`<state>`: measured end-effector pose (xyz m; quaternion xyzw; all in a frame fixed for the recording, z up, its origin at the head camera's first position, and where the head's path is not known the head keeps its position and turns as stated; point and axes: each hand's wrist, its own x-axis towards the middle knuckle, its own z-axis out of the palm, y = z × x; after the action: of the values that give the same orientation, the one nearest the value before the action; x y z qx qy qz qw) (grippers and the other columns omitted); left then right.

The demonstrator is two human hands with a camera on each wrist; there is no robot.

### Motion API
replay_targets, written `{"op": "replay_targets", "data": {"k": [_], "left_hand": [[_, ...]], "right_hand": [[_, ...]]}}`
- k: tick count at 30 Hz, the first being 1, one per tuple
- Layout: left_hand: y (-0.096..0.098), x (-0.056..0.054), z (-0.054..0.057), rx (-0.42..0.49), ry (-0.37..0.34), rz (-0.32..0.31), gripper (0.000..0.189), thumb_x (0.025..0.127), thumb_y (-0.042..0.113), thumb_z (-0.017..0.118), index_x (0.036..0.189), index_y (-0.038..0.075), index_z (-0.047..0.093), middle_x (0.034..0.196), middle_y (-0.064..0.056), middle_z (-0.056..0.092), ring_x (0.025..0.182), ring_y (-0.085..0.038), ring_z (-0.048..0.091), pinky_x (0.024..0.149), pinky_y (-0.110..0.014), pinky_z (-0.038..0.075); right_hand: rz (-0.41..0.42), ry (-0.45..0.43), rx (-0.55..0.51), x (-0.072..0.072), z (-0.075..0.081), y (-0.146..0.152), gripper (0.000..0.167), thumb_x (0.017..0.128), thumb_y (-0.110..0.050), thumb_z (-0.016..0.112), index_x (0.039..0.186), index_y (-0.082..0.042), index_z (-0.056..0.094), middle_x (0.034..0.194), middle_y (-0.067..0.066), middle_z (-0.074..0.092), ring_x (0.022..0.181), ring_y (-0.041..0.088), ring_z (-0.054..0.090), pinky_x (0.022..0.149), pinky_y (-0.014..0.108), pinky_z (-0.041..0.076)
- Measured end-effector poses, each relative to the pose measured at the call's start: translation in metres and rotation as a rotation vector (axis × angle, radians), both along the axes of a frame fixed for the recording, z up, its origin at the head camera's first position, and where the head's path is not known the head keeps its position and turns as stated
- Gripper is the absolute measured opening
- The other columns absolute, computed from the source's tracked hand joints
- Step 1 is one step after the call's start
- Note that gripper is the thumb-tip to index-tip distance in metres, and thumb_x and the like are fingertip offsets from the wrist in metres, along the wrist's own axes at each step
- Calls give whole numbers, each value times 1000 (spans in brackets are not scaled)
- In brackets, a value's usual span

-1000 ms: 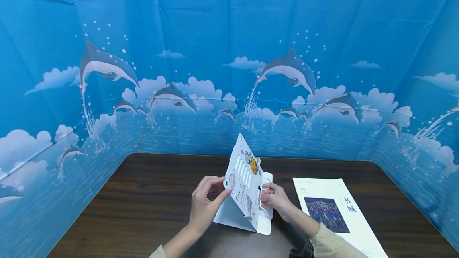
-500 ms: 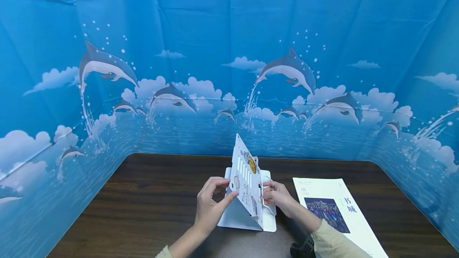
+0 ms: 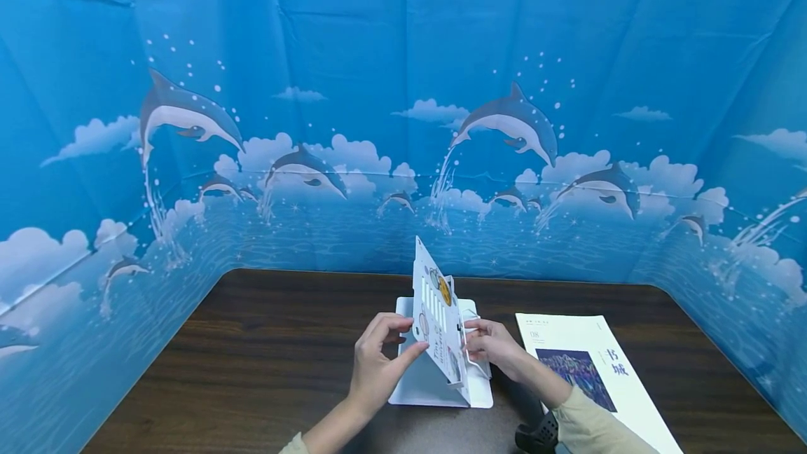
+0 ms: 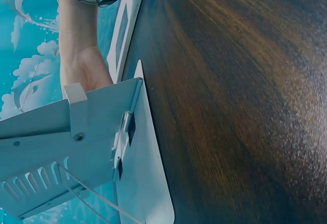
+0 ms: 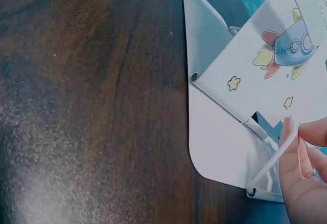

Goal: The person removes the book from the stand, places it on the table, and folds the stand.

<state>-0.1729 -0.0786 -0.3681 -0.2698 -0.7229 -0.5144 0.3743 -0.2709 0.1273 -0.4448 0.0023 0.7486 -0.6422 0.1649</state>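
A white metal book stand (image 3: 435, 314) with space cartoons and "Tiny universe" lettering stands on the table, its panel tilted up from a flat base plate (image 3: 429, 391). My left hand (image 3: 378, 363) holds the panel's left edge, thumb on the printed face and fingers behind. On the stand's other side, my right hand (image 3: 494, 347) pinches the white wire (image 5: 273, 160) near the panel's lower edge. The right wrist view shows a printed rocket (image 5: 295, 45) beside these fingers. The panel's plain back (image 4: 41, 127) and a thin wire prop (image 4: 94, 193) appear in the left wrist view.
A white book (image 3: 624, 384) with a dark picture on its cover lies to the right, partly under the right forearm. The dark wooden table (image 3: 265, 342) is enclosed by a blue dolphin curtain (image 3: 353, 90). A black device (image 3: 539, 433) sits on the right wrist.
The stand has shifted slightly right and turned, so its printed face shows more edge-on. Both hands have moved right with it, keeping their holds.
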Motion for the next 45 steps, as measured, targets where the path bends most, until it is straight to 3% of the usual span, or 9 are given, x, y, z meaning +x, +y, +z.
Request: {"op": "replay_targets", "data": {"k": [18, 28, 33, 36, 41, 45], "left_hand": [[2, -2, 2, -44, 31, -17, 35, 60, -9, 77, 90, -5, 60, 86, -12, 58, 76, -16, 58, 59, -27, 53], [-16, -24, -22, -114, -42, -27, 38, 67, 7, 79, 101, 9, 62, 99, -1, 58, 84, -18, 59, 63, -28, 54], [-36, -30, -27, -139, -129, -17, 39, 69, 8, 78, 103, 12, 61, 100, -1, 60, 86, -18, 61, 66, -30, 54], [-50, -34, -34, -169, -215, 26, 37, 69, 10, 78, 102, 13, 62, 98, 2, 62, 87, -15, 62, 67, -29, 54], [-72, -41, -54, -268, -387, 94, 35, 71, 14, 77, 103, 15, 63, 97, 2, 64, 88, -14, 61, 69, -28, 54], [-81, -48, -72, -376, -500, 94, 33, 75, 14, 73, 106, 11, 62, 101, -3, 65, 92, -18, 61, 72, -34, 53]], "right_hand": [[4, 12, 60, 0, 3, 5, 47, 80, 5, 55, 125, 10, 43, 90, 14, 58, 70, 16, 55, 62, 27, 50], [14, 109, 84, 7, 14, 12, 44, 83, -5, 56, 123, 10, 45, 90, 16, 58, 76, 20, 60, 70, 38, 54], [27, 165, 84, 12, 23, 14, 42, 87, -9, 55, 123, 10, 45, 94, 19, 58, 78, 20, 60, 72, 37, 54], [32, 189, 83, 17, 26, 13, 42, 87, -10, 55, 123, 9, 45, 95, 19, 58, 80, 20, 61, 72, 36, 54], [47, 246, 74, 28, 28, 9, 44, 87, -15, 59, 122, 8, 47, 97, 18, 59, 86, 22, 60, 75, 38, 53], [64, 353, 94, 37, 32, 4, 43, 85, -15, 62, 120, 7, 49, 100, 17, 59, 89, 23, 58, 76, 36, 51]]}}
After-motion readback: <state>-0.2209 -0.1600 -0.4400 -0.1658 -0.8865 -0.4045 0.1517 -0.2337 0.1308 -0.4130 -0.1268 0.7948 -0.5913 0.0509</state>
